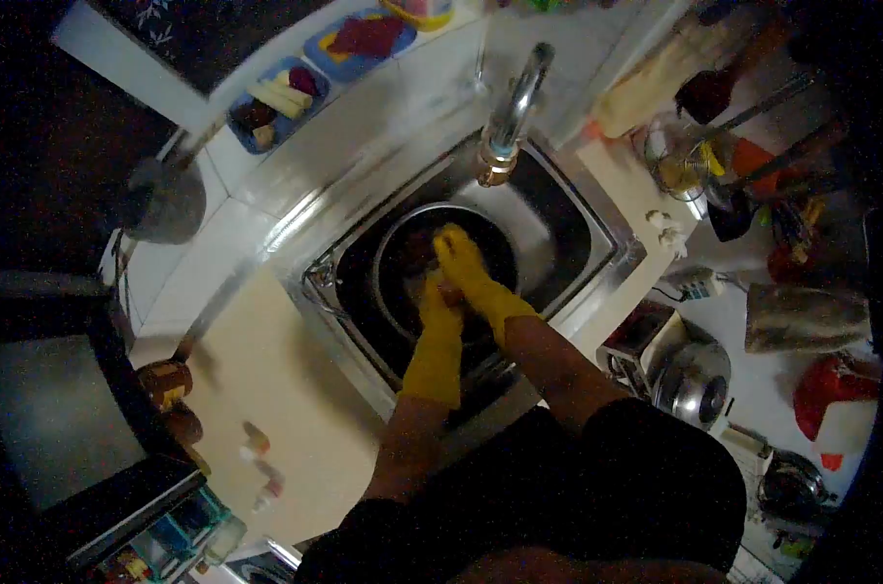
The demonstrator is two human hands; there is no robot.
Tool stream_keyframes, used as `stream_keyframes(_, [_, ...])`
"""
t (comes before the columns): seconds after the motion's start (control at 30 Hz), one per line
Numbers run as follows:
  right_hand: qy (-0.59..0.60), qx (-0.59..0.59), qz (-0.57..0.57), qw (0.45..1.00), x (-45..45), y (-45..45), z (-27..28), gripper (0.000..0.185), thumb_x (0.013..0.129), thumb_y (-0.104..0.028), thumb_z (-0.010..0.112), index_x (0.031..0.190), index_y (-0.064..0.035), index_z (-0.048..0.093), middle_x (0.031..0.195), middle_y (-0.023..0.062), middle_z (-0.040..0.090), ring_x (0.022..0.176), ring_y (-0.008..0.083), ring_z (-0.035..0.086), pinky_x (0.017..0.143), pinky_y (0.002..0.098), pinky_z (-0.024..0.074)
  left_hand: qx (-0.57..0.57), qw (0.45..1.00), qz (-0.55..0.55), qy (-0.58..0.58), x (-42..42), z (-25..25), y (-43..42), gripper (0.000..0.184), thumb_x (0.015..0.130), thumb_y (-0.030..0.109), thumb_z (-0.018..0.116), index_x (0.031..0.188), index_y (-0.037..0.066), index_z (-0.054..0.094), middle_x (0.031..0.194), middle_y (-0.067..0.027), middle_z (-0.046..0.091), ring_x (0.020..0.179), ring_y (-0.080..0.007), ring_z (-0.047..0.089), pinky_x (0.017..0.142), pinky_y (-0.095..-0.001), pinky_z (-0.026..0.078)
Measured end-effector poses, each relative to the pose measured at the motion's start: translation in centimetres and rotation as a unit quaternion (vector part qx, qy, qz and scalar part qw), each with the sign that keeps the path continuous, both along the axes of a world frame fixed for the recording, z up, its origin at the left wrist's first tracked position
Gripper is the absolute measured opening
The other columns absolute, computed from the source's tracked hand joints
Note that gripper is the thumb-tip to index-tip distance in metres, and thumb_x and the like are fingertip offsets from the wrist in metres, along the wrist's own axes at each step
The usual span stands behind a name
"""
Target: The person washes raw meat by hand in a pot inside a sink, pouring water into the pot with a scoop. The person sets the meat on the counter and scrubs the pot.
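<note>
Both of my hands wear long yellow gloves and are together over a round pan or bowl that stands in the sink. My right hand is over the middle of the round vessel, its fingers curled; what they hold, if anything, is hidden. Lower and just to the left, my left hand touches or nearly touches it, with a small pale, blurred thing between the two. The left fingers are too dark and blurred to make out. Dark contents in the vessel cannot be told apart.
A chrome faucet rises behind the sink. Blue trays with food line the back ledge. On the right are a utensil holder, garlic-like pieces and a steel bowl. Small items lie on the left counter.
</note>
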State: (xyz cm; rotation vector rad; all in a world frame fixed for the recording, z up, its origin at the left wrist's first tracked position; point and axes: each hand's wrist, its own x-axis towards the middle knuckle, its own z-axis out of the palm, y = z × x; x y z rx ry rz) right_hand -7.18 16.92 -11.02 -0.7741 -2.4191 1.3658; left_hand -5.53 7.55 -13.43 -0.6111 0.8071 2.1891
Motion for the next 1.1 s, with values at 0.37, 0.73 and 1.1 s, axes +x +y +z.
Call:
stream_keyframes(0.37, [-0.058,-0.511,-0.078,0.854,3.4,-2.6,3.6,0.053,0.098,-0.047,0.032,0.133,-0.0099,0.047,0.135,0.0125,0.048,0.122,0.0269,0.046,0.101,0.0394,0.0385,-0.643,0.193,-0.555,0.492,-3.2,-0.7,-0.1,0.040,0.093,0.037,0.045,0.117,0.009,0.061,0.136,-0.0091,0.049,0.127,-0.0217,0.043,0.095,-0.0391,0.039])
stream_keyframes(0.73, [0.059,-0.490,-0.096,0.864,4.4,0.1,6.5,0.044,0.099,-0.037,0.034,0.124,-0.0050,0.053,0.123,0.0135,0.055,0.112,0.0276,0.050,0.099,0.0389,0.0400,-0.493,0.814,-0.057,0.300,1.8,6.6,2.7,0.036,0.092,0.033,0.053,0.119,0.009,0.054,0.118,-0.0114,0.055,0.106,-0.0265,0.053,0.089,-0.0370,0.045])
stream_keyframes(1.1, [0.112,-0.007,0.001,0.994,12.7,6.4,9.1,0.029,0.093,-0.021,0.055,0.114,-0.0024,0.061,0.108,0.0124,0.065,0.099,0.0235,0.061,0.088,0.0368,0.0479,-0.433,0.761,-0.264,0.406,-1.1,3.8,-4.2,0.047,0.094,0.025,0.052,0.137,0.007,0.041,0.135,-0.0178,0.047,0.121,-0.0301,0.047,0.099,-0.0389,0.040])
